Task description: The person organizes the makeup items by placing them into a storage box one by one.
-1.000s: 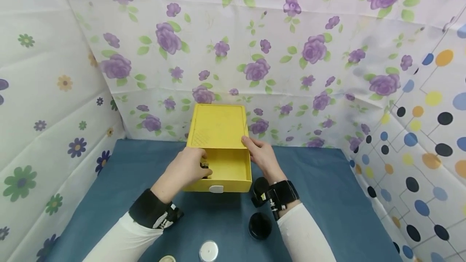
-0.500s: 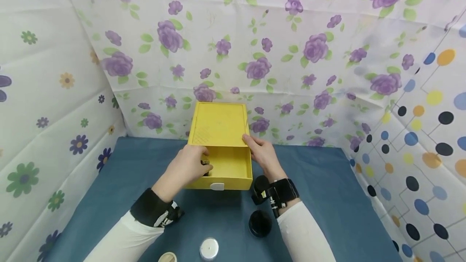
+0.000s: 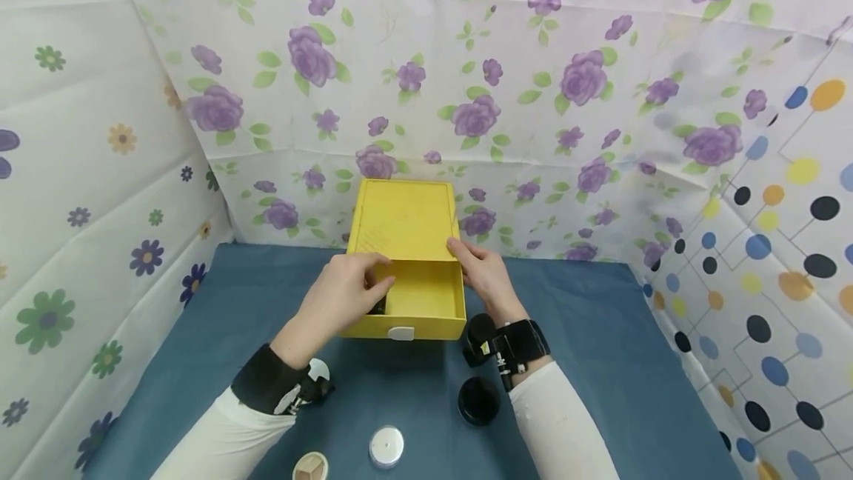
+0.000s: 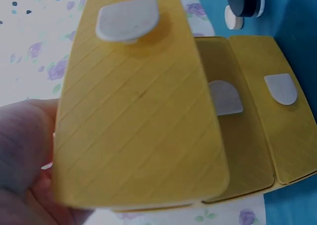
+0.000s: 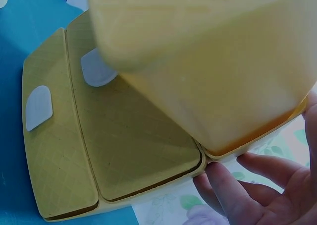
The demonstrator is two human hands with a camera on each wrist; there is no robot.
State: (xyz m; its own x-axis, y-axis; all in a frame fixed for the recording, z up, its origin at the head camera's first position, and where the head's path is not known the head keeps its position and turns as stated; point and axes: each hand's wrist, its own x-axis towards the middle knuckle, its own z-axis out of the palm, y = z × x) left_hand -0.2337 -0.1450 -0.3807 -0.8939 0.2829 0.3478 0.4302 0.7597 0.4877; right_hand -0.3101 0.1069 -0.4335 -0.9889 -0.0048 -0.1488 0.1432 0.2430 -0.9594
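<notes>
A yellow desktop drawer unit (image 3: pixel 406 217) stands at the back of the table. Its top drawer (image 3: pixel 426 295) is pulled out towards me, with a white tab (image 3: pixel 401 333) on its front. My left hand (image 3: pixel 343 284) reaches over the drawer's left side, thumb and forefinger apart. Just below those fingers, a small dark item (image 3: pixel 378 307) lies inside the drawer, partly hidden. My right hand (image 3: pixel 486 278) grips the unit's right edge, thumb on top and fingers along the side. The right wrist view shows those fingertips (image 5: pixel 218 171) at the unit's edge.
Two lower drawers (image 4: pixel 237 136) with white tabs are closed. On the blue cloth (image 3: pixel 586 361) in front are a black round jar (image 3: pixel 478 401), a white-topped round container (image 3: pixel 386 447) and a small round beige compact (image 3: pixel 310 467). A patterned curtain (image 3: pixel 300 132) hangs right behind.
My left thumb and forefinger have spread and risen off the small dark item, leaving it in the drawer. My right hand keeps its hold. The head view has tilted slightly downward.
</notes>
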